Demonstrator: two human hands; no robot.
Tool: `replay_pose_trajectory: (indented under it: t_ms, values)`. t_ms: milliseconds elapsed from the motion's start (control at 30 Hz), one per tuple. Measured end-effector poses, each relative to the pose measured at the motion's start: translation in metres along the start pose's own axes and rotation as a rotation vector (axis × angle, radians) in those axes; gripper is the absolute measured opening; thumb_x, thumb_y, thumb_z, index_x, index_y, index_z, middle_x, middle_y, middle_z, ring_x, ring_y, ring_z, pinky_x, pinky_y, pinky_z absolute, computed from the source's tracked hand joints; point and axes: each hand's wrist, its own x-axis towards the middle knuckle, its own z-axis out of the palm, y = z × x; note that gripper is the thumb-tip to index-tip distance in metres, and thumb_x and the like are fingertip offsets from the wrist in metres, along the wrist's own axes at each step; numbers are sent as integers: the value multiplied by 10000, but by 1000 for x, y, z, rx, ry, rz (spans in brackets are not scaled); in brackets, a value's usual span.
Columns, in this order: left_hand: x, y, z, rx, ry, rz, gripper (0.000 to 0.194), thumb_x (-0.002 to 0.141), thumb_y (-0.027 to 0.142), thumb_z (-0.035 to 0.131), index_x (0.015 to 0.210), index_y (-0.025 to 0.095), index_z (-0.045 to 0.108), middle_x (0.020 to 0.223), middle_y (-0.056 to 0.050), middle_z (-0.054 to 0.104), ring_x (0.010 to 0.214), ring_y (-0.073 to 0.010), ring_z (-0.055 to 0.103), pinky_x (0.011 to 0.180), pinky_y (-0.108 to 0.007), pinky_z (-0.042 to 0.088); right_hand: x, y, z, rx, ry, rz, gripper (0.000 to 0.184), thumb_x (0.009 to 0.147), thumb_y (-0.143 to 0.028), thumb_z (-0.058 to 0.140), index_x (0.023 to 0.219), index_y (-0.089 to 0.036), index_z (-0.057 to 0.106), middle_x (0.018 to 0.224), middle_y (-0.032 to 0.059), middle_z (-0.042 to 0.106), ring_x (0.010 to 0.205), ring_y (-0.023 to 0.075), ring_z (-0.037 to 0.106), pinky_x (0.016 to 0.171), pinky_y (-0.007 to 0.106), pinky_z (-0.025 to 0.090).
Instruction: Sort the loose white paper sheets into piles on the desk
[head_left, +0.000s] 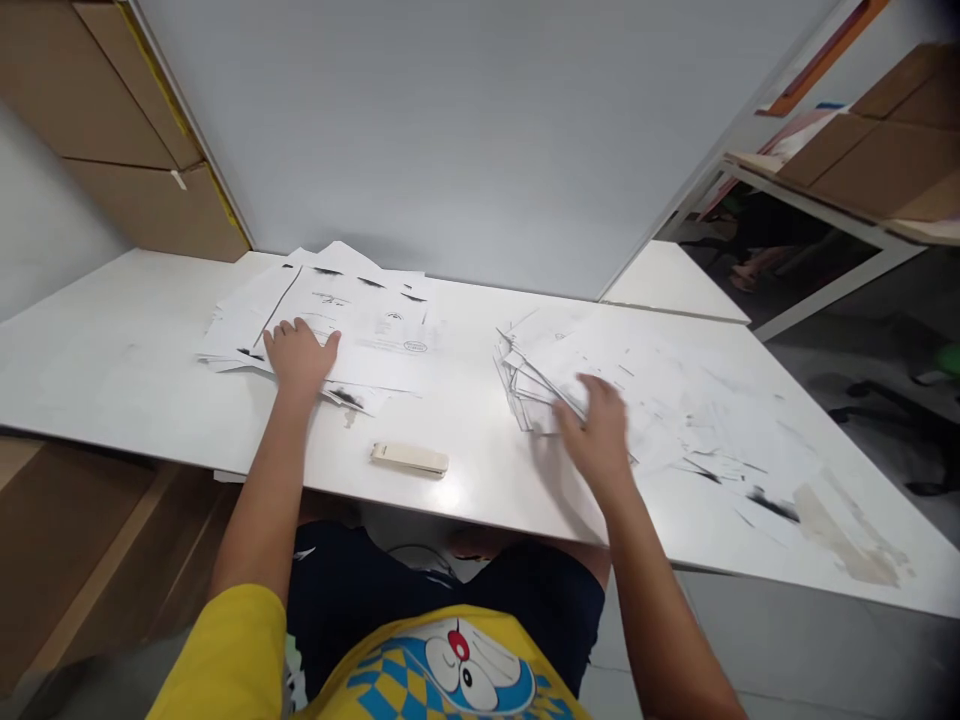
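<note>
My left hand (298, 356) lies flat, fingers spread, on a loose pile of printed sheets (360, 315) at the left of the white table (127, 370). My right hand (596, 428) is blurred and rests on the near edge of a second, fanned stack of papers (645, 390) at the right; whether its fingers pinch a sheet I cannot make out. A cream stapler (409, 458) lies on the table between the two hands, near the front edge.
A grey partition wall (465, 140) stands behind the table. Cardboard boxes (142, 150) sit at the back left, a shelf with more cardboard (870, 150) at the right. A wooden surface (67, 540) is below left. An office chair base (900, 420) stands on the floor right.
</note>
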Motion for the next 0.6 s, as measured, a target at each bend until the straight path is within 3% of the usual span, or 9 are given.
replay_pose_trajectory:
  t_ms: [100, 200, 267, 367, 500, 600]
  values:
    - [-8, 10, -8, -10, 51, 6, 640, 974, 441, 351, 1283, -44, 632, 1171, -303, 691, 1204, -389, 615, 1187, -526, 272, 16, -35, 44, 22, -381, -160, 714, 920, -552, 539, 1527, -187, 447, 1580, 208, 465, 1486, 415, 382, 1226, 644, 269]
    - [-9, 6, -14, -75, 157, -38, 623, 987, 441, 321, 1356, 30, 608, 1235, -257, 683, 1227, -396, 584, 1117, -533, 350, 28, -66, 82, -96, -589, -234, 761, 955, -501, 514, 1591, -128, 326, 1696, 216, 295, 1584, 395, 232, 1266, 600, 198]
    - [-9, -1, -14, -95, 183, -86, 662, 971, 480, 372, 1412, 24, 558, 1343, -278, 621, 1302, -437, 513, 1100, -557, 363, 34, -82, 98, -143, -613, -268, 731, 985, -486, 466, 1600, -132, 295, 1714, 211, 256, 1596, 380, 208, 1266, 588, 189]
    - [-9, -8, -12, -106, 139, -105, 675, 964, 501, 406, 1389, 4, 571, 1359, -310, 587, 1322, -471, 472, 1107, -589, 353, 38, -97, 109, -177, -547, -286, 684, 994, -494, 451, 1560, -121, 358, 1675, 223, 332, 1555, 379, 283, 1253, 564, 216]
    - [-11, -8, -14, -155, 99, -77, 640, 959, 427, 458, 1443, 13, 526, 1408, -309, 539, 1348, -463, 446, 1132, -585, 343, 37, -102, 110, -195, -460, -293, 607, 985, -540, 488, 1411, -110, 533, 1485, 235, 505, 1364, 391, 449, 1193, 516, 303]
    - [-10, -9, -14, -192, 116, -34, 623, 963, 353, 458, 1488, 18, 477, 1430, -294, 520, 1368, -437, 438, 1160, -549, 345, 36, -101, 109, -182, -429, -281, 563, 972, -571, 518, 1318, -132, 591, 1363, 209, 552, 1241, 376, 498, 1134, 490, 363]
